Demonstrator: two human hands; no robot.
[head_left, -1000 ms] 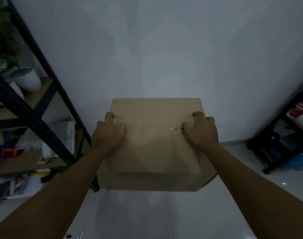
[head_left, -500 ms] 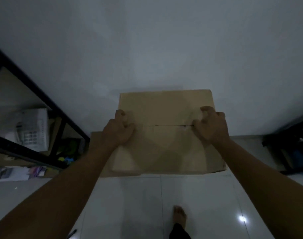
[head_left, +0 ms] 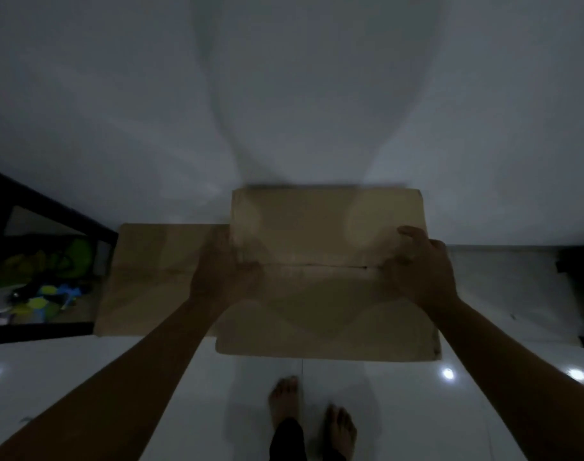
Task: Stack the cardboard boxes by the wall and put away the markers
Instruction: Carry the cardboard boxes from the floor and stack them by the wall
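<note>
The box sits against the wall, overlapping a second box beside the shelf, each hand's grip, left and right, curled onto its top seam with arms outstretched, lower than half a second ago, both feet now visible.
</note>
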